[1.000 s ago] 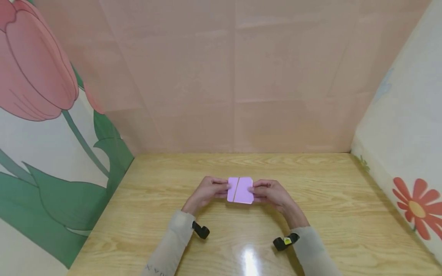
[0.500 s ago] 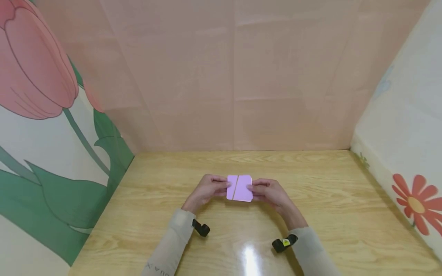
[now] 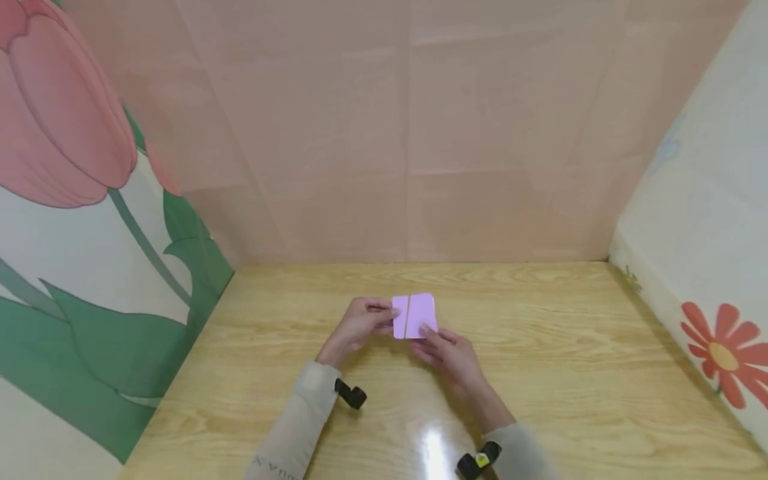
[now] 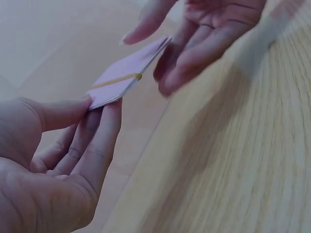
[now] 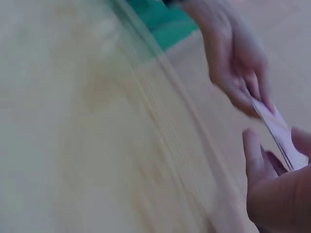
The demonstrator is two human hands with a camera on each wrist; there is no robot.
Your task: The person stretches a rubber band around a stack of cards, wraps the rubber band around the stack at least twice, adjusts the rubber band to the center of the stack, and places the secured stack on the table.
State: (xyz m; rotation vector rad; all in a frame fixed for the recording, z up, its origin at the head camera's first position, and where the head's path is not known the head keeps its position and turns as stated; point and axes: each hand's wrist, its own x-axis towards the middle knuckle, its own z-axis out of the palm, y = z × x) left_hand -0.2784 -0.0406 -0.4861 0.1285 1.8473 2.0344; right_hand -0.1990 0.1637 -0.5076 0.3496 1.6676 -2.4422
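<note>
A small stack of pink-purple square cards [image 3: 423, 312] with rounded corners is held up over the wooden table. A tan rubber band [image 4: 115, 80] runs round it, nearer the left side. My left hand [image 3: 357, 323] pinches the stack's left edge, thumb on top and fingers underneath. At the lower right corner is my right hand [image 3: 455, 359], its thumb spread from its fingers. In the left wrist view, the right thumb [image 4: 146, 26] stands apart above the cards, and the right fingers lie beside and below their far edge.
The wood-grain table [image 3: 288, 293] reaches back to a pink-beige wall covering [image 3: 324, 147]. A tulip-printed panel [image 3: 72, 127] stands on the left, and a white panel with a red flower [image 3: 723, 357] on the right. Both wrists carry small black cameras [image 3: 351, 395].
My right hand has left the right edge of the cards and moved down and left to their lower right corner, its thumb and fingers parting. The stack has risen slightly, still in my left hand.
</note>
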